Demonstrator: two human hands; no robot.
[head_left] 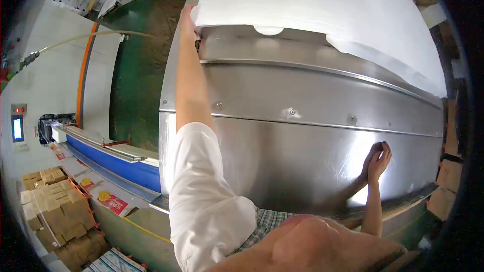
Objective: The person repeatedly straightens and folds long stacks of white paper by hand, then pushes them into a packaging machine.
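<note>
A large white sheet, perhaps the top of a stack, covers the far part of a metal table; its near edge is uneven, with a rounded tab. My left arm is stretched far forward, and my left hand is at the left edge of the sheet. The fingers there are mostly hidden, so their grip cannot be made out. On the bare steel surface, at the near right, my right hand rests with loosely bent fingers, holding nothing that I can see. Its reflection shows beside it.
Left of the table runs a blue conveyor belt with metal rails. Printed packaging sheets lie along it. Stacked brown cartons stand at the lower left. A hose crosses above the green floor. More cartons are at the right.
</note>
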